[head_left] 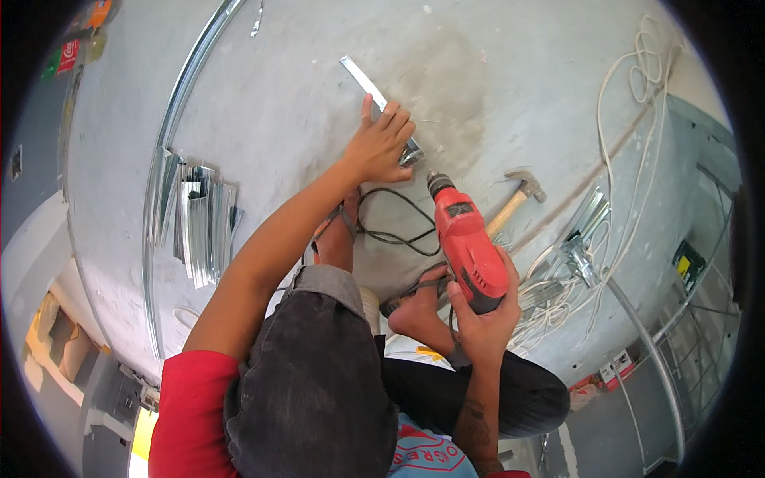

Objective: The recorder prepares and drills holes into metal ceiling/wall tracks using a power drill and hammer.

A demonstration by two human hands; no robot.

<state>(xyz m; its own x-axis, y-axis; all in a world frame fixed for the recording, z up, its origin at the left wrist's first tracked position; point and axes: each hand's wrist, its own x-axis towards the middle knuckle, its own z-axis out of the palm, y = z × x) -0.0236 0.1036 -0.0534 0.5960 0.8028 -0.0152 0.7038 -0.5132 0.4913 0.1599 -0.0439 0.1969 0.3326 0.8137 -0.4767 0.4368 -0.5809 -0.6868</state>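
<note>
My right hand [486, 325] is wrapped round the rear of a red power drill [468, 243]. The drill's chuck points away from me, its tip close to the near end of a short shiny metal channel [365, 83]. That channel slants along the grey floor, and my left hand [384, 143] is closed over its middle and near end; the palm hides part of it. A black cord [390, 237] loops on the floor beside my foot. Just right of the drill lies a hammer [514, 201] with a wooden handle.
A stack of cut metal channels [203, 223] lies at the left, beside a long curved-looking metal rail [171, 111]. Coiled white cable [550, 307] and more metal pieces [586, 227] are at the right. My sandalled feet [414, 311] are close to the drill.
</note>
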